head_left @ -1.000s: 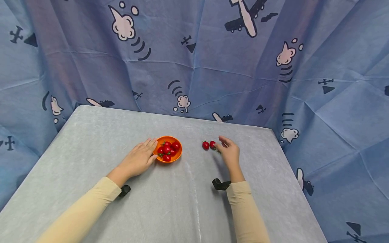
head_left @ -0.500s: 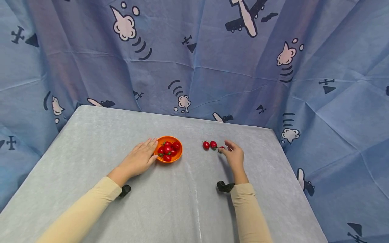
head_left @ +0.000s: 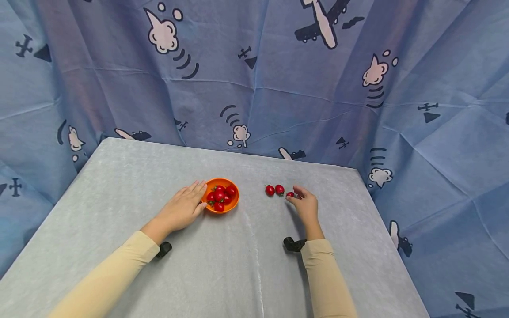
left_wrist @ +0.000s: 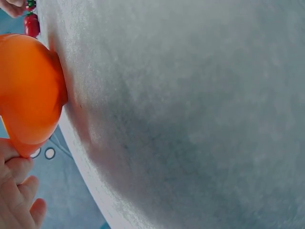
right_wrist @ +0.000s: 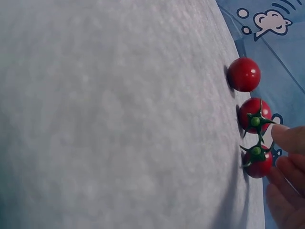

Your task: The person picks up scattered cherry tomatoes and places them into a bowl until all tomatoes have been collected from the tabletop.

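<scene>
My left hand [head_left: 184,205] lies with fingers extended against the left rim of an orange bowl [head_left: 233,206]. Several red cherry tomatoes [head_left: 218,195] fill the bowl. In the left wrist view the fingers [left_wrist: 18,167] meet the bowl's [left_wrist: 33,90] rim. To the right, three more cherry tomatoes lie in a row on the table: a left one [head_left: 270,190], a middle one [head_left: 279,189] and a right one [right_wrist: 258,164]. My right hand [head_left: 306,206] is at the right tomato, thumb and forefinger spread on either side of it; in the right wrist view, the other fingertips are right beside it.
A pale grey cloth covers the table [head_left: 207,274]. Behind and on both sides hangs a blue curtain [head_left: 278,110] printed with airplanes and clouds. Dark wrist cameras sit under the left [head_left: 163,250] and right [head_left: 294,244] wrists.
My right hand has shifted to the right, from beside the middle tomato to the right one, and the middle tomato shows more fully. The left hand and bowl have stayed in place.
</scene>
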### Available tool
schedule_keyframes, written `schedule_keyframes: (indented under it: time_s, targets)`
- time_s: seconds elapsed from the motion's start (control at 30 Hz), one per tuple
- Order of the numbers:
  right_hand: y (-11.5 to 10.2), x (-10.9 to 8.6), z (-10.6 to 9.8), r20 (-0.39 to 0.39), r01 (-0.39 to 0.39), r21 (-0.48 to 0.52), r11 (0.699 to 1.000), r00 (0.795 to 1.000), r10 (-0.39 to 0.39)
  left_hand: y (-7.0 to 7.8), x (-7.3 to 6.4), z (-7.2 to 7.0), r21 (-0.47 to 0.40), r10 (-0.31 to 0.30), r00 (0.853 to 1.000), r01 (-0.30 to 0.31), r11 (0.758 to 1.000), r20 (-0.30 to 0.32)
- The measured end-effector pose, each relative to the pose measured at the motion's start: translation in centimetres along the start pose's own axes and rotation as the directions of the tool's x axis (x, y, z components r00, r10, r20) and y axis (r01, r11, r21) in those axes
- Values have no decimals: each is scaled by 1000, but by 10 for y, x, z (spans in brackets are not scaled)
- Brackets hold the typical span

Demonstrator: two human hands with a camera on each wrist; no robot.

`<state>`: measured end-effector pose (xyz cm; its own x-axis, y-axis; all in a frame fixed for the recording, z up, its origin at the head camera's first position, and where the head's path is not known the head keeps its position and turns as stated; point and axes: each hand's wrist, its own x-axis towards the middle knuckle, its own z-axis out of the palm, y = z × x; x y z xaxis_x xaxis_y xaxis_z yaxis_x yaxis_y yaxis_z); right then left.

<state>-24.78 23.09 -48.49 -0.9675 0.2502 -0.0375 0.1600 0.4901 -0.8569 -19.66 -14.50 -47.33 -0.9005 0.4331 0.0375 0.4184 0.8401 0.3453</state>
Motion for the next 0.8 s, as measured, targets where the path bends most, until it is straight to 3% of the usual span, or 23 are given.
schedule_keyframes:
  time_s: [0.8]
  targets:
    - [8, 2, 13, -86, -8, -127, 992, 996, -3, 0, -1, 1, -15, -4, 1000, 4, 1000, -8]
